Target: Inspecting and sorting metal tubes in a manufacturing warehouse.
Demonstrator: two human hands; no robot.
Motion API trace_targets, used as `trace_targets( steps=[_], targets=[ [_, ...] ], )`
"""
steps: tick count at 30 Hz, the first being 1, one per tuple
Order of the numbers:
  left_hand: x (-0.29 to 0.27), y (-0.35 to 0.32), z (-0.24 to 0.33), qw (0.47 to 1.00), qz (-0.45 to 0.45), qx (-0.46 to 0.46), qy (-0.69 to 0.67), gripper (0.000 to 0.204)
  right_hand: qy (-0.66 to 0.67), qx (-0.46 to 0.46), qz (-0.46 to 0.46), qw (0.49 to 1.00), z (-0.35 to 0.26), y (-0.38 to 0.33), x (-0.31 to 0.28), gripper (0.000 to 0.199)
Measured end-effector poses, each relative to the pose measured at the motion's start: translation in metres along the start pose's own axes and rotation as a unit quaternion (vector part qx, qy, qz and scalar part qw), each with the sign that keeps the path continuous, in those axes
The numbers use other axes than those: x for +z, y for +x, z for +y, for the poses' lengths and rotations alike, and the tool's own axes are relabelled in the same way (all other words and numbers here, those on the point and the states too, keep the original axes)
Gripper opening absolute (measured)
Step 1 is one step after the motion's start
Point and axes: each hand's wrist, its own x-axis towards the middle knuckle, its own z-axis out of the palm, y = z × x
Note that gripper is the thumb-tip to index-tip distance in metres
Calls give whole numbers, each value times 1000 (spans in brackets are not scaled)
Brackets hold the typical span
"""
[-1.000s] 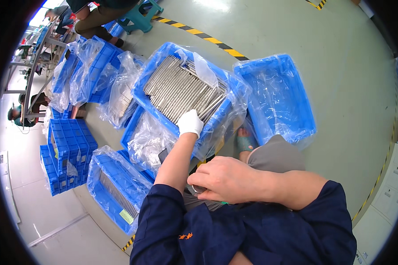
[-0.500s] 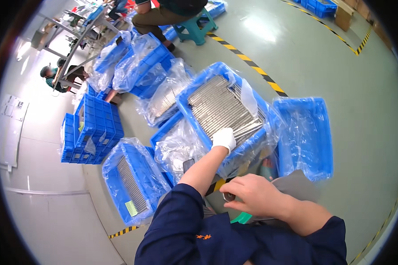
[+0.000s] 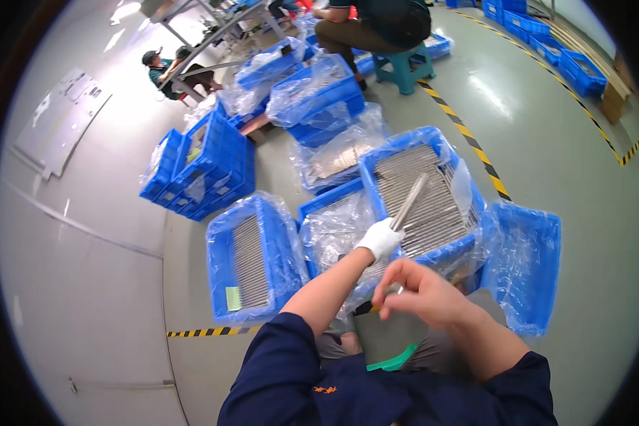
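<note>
Left hand grips metal rods near one end — probably to clear the blue crate; right hand curls — its grip I cannot tell.

Rods inside the centre crate

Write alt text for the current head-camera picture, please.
A white-gloved left hand holds metal rods over a blue crate containing more rods. The bare, curled right hand is nearby; other blue crates stand on both sides.
</note>
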Motion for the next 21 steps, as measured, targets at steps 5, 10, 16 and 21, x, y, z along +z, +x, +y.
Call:
trace_targets(
  steps=[5,10,16,21],
  targets=[
    [-69,-78,6,905,-8,-119,-408,14,65,30,154,986,30,35,-10,7],
    [-85,-152,5,871,-127,-59,-472,28,-53,-66,134,987,35,57,-11,40],
    [-72,-202,-3,703,-271,-9,-657,49,32,-24,149,988,60,61,16,9],
    [-57,-220,-1,393,-22,-80,-916,48,13,-128,217,968,55,75,36,6]
  ],
)
